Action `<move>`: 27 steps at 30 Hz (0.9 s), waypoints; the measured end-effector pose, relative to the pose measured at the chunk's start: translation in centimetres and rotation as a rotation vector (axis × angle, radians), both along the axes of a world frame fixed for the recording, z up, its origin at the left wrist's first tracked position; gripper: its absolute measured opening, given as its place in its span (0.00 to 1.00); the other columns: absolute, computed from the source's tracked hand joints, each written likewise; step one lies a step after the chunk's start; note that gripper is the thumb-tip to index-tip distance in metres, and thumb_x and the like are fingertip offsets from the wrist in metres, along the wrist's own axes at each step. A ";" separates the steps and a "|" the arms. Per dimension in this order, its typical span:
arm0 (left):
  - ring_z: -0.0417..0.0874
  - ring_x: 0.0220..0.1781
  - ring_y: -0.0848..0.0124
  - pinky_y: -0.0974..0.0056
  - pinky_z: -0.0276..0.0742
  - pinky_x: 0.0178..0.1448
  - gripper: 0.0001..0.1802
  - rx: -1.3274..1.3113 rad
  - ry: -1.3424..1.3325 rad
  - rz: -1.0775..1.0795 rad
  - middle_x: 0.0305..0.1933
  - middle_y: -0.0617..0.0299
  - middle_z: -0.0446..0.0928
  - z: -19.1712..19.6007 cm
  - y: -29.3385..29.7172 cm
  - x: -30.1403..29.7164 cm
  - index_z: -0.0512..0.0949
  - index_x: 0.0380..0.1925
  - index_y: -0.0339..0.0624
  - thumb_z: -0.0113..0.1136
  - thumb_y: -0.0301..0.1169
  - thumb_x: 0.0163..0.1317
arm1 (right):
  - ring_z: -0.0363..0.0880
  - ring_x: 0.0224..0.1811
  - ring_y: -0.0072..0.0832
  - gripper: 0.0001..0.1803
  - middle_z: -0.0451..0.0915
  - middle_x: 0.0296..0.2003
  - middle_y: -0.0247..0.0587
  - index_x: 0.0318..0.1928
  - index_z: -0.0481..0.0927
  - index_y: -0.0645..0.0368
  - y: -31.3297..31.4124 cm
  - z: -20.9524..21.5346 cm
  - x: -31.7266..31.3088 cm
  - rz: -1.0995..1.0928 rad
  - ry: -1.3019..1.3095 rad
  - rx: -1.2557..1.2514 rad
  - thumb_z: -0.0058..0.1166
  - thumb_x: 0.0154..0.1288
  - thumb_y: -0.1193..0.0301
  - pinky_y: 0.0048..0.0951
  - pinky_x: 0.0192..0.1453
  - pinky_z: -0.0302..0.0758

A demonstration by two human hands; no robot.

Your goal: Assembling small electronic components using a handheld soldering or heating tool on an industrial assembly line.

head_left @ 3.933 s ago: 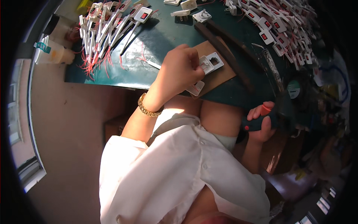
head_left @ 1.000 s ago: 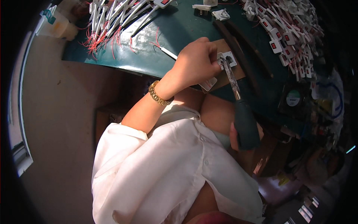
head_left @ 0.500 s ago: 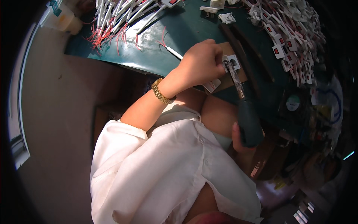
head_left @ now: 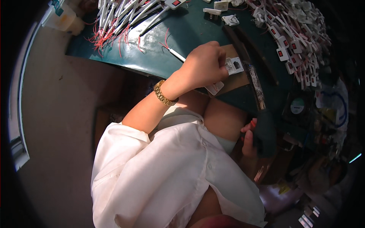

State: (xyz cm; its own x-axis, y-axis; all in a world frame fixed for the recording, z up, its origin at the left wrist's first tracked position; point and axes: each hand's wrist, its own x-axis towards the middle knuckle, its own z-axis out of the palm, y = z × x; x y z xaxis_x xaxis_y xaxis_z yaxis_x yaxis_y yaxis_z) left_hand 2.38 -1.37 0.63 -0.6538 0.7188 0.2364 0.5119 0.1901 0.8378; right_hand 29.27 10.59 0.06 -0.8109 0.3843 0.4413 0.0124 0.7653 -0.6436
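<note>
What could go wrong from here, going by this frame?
The dark-handled metal tool, apparently a soldering iron, is in the right hand; if hot, a slip could burn the left hand at the open white plastic housing. The tool might also scorch that housing. The housing might shift over the flat brown board if nudged.

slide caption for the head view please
Left hand at a white plastic housing, right hand holding a soldering iron.
</note>
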 end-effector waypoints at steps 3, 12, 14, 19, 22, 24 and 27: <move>0.78 0.30 0.58 0.60 0.75 0.36 0.07 0.017 -0.005 -0.012 0.29 0.54 0.73 -0.1 -0.1 0.0 0.74 0.21 0.34 0.63 0.25 0.45 | 0.83 0.32 0.32 0.06 0.84 0.31 0.39 0.35 0.83 0.60 -0.7 0.7 -0.7 -0.013 -0.008 -0.240 0.61 0.56 0.80 0.27 0.43 0.80; 0.84 0.30 0.60 0.59 0.80 0.38 0.04 -0.025 0.108 0.103 0.31 0.56 0.79 0.4 -0.6 2.0 0.81 0.27 0.37 0.65 0.26 0.51 | 0.83 0.33 0.32 0.09 0.84 0.32 0.39 0.36 0.84 0.58 2.1 -4.8 2.4 0.089 0.092 0.502 0.66 0.52 0.78 0.28 0.42 0.80; 0.84 0.31 0.59 0.59 0.80 0.38 0.04 -0.020 0.176 0.162 0.31 0.57 0.80 0.1 -0.5 2.1 0.82 0.27 0.38 0.65 0.26 0.51 | 0.83 0.32 0.32 0.08 0.84 0.32 0.38 0.35 0.85 0.57 0.2 -1.8 0.6 0.021 0.033 -0.051 0.66 0.52 0.77 0.29 0.40 0.80; 0.84 0.31 0.58 0.59 0.80 0.38 0.04 -0.019 0.170 0.190 0.31 0.58 0.80 0.1 -0.1 2.2 0.82 0.26 0.38 0.66 0.26 0.50 | 0.83 0.30 0.32 0.07 0.84 0.30 0.37 0.34 0.84 0.57 -0.6 -1.4 1.0 -0.094 -0.046 -0.228 0.66 0.52 0.74 0.29 0.38 0.80; 0.83 0.31 0.58 0.60 0.79 0.37 0.04 0.000 0.155 0.207 0.31 0.57 0.80 0.0 0.1 2.3 0.82 0.26 0.38 0.66 0.26 0.50 | 0.79 0.31 0.27 0.14 0.80 0.32 0.38 0.46 0.78 0.63 -0.1 -2.3 1.2 0.038 -0.060 -0.204 0.59 0.59 0.75 0.26 0.38 0.76; 0.83 0.31 0.59 0.60 0.79 0.37 0.04 0.007 0.153 0.214 0.31 0.57 0.80 -0.1 0.1 2.4 0.82 0.25 0.38 0.66 0.26 0.49 | 0.75 0.33 0.21 0.20 0.77 0.34 0.38 0.58 0.72 0.69 0.0 -2.4 0.8 0.161 -0.072 -0.166 0.53 0.66 0.77 0.23 0.38 0.73; 0.83 0.30 0.59 0.60 0.79 0.36 0.04 0.031 0.148 0.223 0.30 0.57 0.80 -0.1 0.0 2.4 0.82 0.25 0.37 0.66 0.26 0.49 | 0.74 0.33 0.21 0.20 0.77 0.35 0.37 0.59 0.73 0.67 -0.5 -1.7 -0.2 0.218 0.001 -0.298 0.53 0.66 0.80 0.24 0.39 0.73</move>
State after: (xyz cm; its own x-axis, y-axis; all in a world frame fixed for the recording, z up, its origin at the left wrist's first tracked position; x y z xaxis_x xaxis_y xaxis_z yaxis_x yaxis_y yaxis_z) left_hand 4.82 -1.36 0.49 -0.7520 0.5515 0.3609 0.5775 0.2874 0.7642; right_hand 29.05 10.08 -1.66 -0.8875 0.3145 0.3368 -0.1310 0.5286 -0.8387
